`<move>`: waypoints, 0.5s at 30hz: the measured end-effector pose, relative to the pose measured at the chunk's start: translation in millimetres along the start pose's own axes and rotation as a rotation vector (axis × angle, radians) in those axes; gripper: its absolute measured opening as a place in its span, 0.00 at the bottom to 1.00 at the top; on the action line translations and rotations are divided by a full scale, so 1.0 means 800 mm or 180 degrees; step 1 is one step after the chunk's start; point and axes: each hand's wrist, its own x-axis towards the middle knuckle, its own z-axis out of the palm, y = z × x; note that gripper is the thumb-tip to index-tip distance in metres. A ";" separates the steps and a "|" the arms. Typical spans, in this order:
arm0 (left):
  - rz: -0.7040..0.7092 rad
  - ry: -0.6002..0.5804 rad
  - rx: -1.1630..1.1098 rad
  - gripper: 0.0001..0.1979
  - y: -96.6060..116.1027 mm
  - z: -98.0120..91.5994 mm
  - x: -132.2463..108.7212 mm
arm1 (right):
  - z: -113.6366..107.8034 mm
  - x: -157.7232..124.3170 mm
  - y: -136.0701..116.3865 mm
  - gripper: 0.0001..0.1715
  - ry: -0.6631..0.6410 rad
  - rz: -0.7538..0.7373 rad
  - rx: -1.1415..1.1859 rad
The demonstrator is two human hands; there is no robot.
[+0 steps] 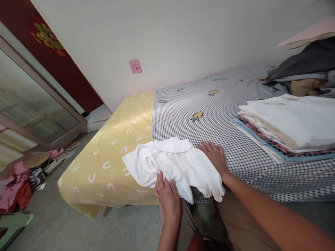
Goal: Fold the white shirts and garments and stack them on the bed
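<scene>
A crumpled white garment lies at the bed's near edge, across the seam between the yellow sheet and the checked sheet. One gathered end, like a cuff, hangs over the edge. My left hand rests on the garment's near side, fingers slightly bent and apart, with no fold visibly pinched. At the garment's right side, my right hand lies with fingers spread on the checked sheet, its wrist against the cloth. To the right of it sits a stack of folded clothes, white on top with blue and patterned layers below.
More clothes, a dark heap, lie at the far right. The yellow sheet drapes over the bed's left end. On the floor at left are pink and red cloths, a green stool and a glass-panelled door. A white wall stands behind the bed.
</scene>
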 end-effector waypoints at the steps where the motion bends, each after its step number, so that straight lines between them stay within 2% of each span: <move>1: -0.0014 0.0027 -0.0108 0.23 -0.002 0.001 0.000 | 0.000 0.000 0.000 0.30 -0.0012 -0.0001 0.0001; 7: -0.0131 0.0268 -0.0478 0.24 -0.015 0.007 0.003 | -0.005 0.003 0.000 0.28 -0.0074 0.0023 -0.0027; 15: -0.0215 0.0308 -0.0710 0.24 -0.018 0.005 0.005 | -0.010 0.008 -0.002 0.26 -0.0231 0.0199 0.0194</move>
